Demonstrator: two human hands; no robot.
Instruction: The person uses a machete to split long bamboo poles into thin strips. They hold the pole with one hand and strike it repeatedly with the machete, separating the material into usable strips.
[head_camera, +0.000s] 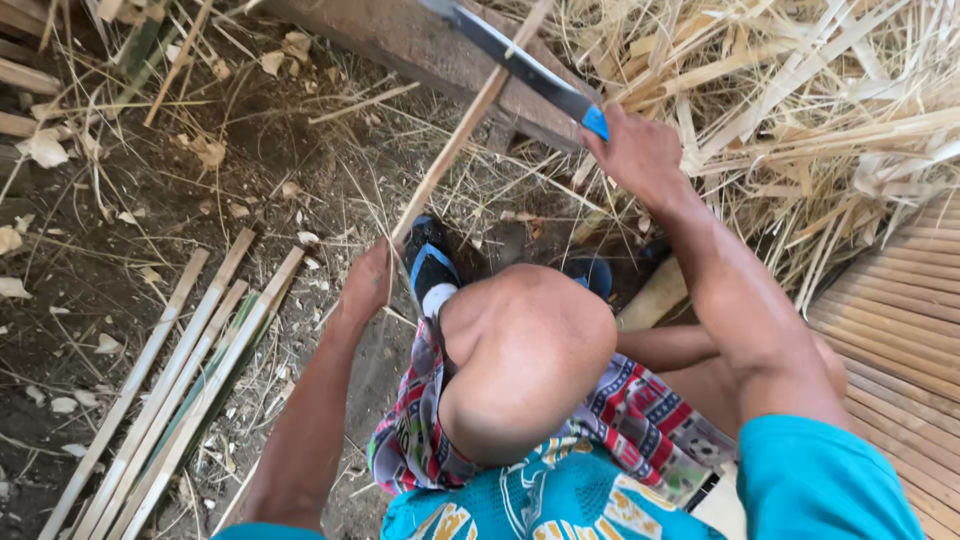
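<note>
My left hand (368, 282) grips the lower end of a long thin bamboo strip (462, 130) that slants up to the top right. My right hand (638, 155) holds a big knife by its blue handle (595, 122); the dark blade (505, 52) reaches up and left and crosses the strip near its upper part. My bare knee (525, 355) sits between both arms, with patterned shorts (640, 425) below it. A foot in a blue and black sandal (430, 262) rests on the dirt just beside my left hand.
Several split bamboo slats (185, 370) lie side by side on the dirt at the lower left. A heap of pale bamboo shavings (800, 110) fills the upper right. A woven slat surface (900, 320) lies at the right edge. A wooden plank (420, 45) lies behind the strip.
</note>
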